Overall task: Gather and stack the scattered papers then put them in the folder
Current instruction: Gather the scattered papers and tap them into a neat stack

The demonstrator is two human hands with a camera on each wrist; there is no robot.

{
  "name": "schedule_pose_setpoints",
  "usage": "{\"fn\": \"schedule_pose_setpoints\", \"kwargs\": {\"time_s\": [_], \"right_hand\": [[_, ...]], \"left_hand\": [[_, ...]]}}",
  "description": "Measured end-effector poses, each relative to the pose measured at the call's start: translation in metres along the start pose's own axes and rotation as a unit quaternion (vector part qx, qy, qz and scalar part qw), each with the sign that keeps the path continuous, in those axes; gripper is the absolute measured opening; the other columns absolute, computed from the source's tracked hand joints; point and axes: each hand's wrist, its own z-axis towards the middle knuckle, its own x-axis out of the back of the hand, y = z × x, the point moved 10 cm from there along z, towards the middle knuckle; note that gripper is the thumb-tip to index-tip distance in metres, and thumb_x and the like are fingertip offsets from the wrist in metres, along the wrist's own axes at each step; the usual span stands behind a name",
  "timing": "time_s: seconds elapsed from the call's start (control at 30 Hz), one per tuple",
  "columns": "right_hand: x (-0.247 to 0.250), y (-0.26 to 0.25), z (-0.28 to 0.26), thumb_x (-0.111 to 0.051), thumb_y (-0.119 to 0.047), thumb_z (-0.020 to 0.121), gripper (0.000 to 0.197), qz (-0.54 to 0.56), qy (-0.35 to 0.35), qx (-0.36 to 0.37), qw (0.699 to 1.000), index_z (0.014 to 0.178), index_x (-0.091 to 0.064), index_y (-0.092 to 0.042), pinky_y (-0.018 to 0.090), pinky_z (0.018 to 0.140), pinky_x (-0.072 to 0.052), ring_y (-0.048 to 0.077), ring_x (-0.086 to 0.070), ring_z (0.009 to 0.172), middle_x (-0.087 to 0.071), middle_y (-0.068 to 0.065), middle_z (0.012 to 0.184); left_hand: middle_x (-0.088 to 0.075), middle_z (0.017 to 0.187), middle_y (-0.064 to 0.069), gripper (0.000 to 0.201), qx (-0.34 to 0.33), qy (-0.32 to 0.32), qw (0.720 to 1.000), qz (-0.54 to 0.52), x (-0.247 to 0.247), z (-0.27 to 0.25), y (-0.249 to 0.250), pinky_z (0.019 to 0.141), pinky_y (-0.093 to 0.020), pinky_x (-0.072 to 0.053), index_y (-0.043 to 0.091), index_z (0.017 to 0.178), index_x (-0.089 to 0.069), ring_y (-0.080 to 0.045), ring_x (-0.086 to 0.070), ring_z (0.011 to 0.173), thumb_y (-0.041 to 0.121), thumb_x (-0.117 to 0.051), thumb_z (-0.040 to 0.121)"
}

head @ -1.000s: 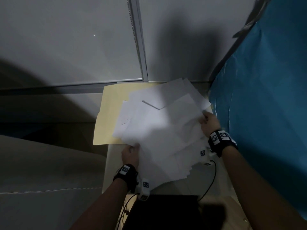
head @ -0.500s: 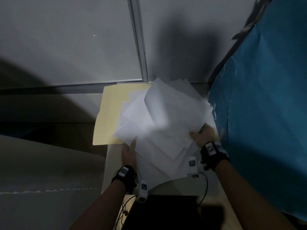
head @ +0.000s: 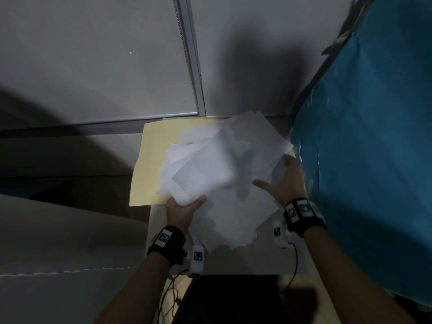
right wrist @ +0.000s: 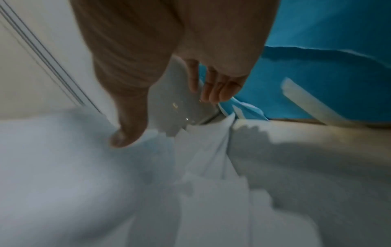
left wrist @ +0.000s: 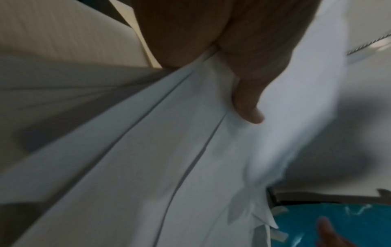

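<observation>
Gripping the near-left edge of the papers (head: 217, 181), the left hand (head: 181, 211) has its thumb on top of the sheets and its fingers underneath, the bundle pinched between them; the left wrist view confirms the thumb pressed onto the white sheets (left wrist: 190, 158). The right hand (head: 284, 183) sits at the right side of the pile with fingers spread and relaxed, thumb pointing toward the left hand; in the right wrist view its thumb tip lies at the sheets (right wrist: 84, 167), contact not certain through blur. Papers form a loose, uneven fan between both hands, corners projecting at several angles, part of the pile lifted and motion-blurred. Beyond and to the left of the left hand lies the manila folder (head: 154, 160), flat on the pale tabletop (head: 245, 263), partly covered by the sheets. A blue sheet (head: 374, 148) hangs just right of the right hand
</observation>
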Motion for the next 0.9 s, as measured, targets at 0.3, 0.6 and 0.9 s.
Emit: {"fn": "schedule_pose_setpoints", "kwargs": {"time_s": [0.3,0.6,0.9], "right_hand": [[-0.039,-0.046,0.001,-0.096,-0.032,0.064,0.07,0.129,-0.227,-0.037,0.965,0.111,-0.052,-0.005,0.014,0.063,-0.055,0.013,-0.065,0.092,-0.064,0.0,0.107],[0.028,-0.111,-0.054,-0.092,-0.003,0.068,0.041,0.243,-0.093,0.098,0.96,0.083,-0.068,-0.033,0.009,0.069,-0.054,-0.02,-0.065,0.073,-0.069,-0.037,0.074],[-0.008,-0.08,-0.045,-0.1,-0.023,0.056,0.061,0.243,-0.153,0.08,0.955,0.108,-0.069,-0.029,0.023,0.082,-0.058,0.002,-0.067,0.101,-0.071,-0.013,0.107]], "left_hand": [[-0.081,0.108,0.01,0.042,-0.02,-0.084,0.995,-0.051,-0.023,-0.006,0.044,0.083,-0.019,-0.06,0.019,0.113,-0.073,-0.006,-0.076,0.102,-0.004,-0.086,0.08],[-0.082,0.1,0.013,0.048,-0.118,-0.04,0.992,-0.022,-0.03,-0.038,0.104,0.09,-0.018,-0.058,0.015,0.107,-0.077,-0.001,-0.077,0.099,0.013,-0.101,0.065],[-0.082,0.1,0.0,0.051,-0.206,-0.113,0.97,0.059,-0.053,-0.04,0.132,0.089,-0.029,-0.063,0.01,0.104,-0.078,-0.013,-0.078,0.097,0.016,-0.103,0.06]]}}
